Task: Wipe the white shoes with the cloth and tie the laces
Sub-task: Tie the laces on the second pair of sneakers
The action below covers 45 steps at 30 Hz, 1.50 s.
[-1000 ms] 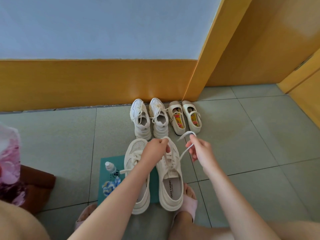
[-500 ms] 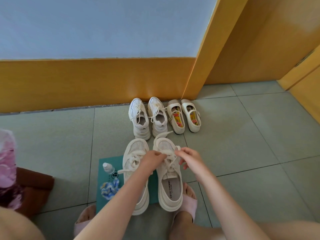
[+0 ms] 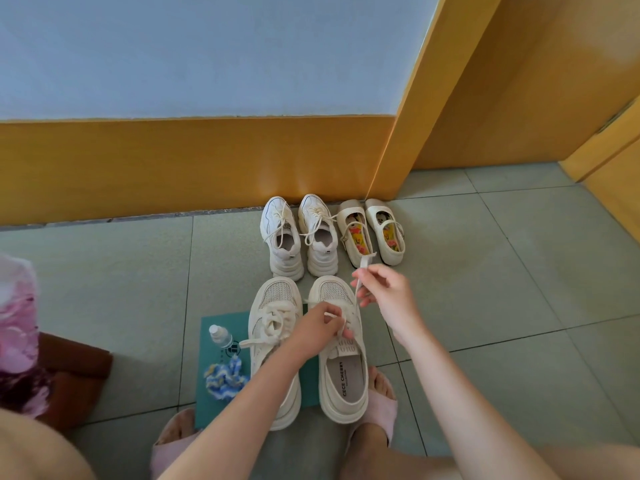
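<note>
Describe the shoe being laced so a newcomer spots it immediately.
From the orange wall panel, come toward the camera past the shoes lined against it to the pair on the teal mat. It is the sneaker on the right, with CECE CHERRY on its insole. Unlike its tied neighbour, its lace is pinched by the left hand and right hand.

Forearms enter from bottom edge, converge at lower centre. Palm-down left hand [image 3: 320, 329]: fingers curled, pinching the lace [image 3: 366, 263] low. Just right and higher, right hand [image 3: 389, 296]: thumb and forefinger pinch the lace end.
</note>
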Tool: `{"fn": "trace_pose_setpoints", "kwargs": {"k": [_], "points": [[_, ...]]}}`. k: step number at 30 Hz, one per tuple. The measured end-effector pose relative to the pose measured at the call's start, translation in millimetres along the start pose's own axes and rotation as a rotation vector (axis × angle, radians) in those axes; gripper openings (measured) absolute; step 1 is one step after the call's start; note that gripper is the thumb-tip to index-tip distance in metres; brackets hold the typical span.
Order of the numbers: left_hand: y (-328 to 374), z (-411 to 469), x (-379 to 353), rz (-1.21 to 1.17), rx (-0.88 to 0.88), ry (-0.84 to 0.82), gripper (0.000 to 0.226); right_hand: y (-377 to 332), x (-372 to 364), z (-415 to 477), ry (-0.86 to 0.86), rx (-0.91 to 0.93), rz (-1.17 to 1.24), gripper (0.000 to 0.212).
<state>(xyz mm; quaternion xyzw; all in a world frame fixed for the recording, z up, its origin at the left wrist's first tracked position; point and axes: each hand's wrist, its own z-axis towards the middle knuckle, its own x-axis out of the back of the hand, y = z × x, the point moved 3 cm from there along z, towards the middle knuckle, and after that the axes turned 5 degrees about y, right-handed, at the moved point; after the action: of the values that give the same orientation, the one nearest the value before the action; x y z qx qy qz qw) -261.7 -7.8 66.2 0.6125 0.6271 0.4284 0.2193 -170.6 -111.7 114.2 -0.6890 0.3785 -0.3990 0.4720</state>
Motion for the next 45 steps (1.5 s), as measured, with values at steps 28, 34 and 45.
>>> {"fn": "trace_pose_setpoints", "kwargs": {"k": [28, 34, 45], "points": [[-1.7, -0.6, 4.9, -0.159, -0.028, 0.021, 0.013, 35.7, 9.0, -13.5, -0.664, -0.147, -0.761, 0.011], [6.7, -5.4, 4.2, 0.245, -0.222, 0.238, 0.012, 31.6, 5.0, -6.8, -0.38, -0.094, -0.68, 0.014], [-1.4, -8.9, -1.9, -0.221, -0.163, 0.301, 0.023, 41.5, -4.5, -7.6, -0.427, -0.148, -0.317, 0.031]]}}
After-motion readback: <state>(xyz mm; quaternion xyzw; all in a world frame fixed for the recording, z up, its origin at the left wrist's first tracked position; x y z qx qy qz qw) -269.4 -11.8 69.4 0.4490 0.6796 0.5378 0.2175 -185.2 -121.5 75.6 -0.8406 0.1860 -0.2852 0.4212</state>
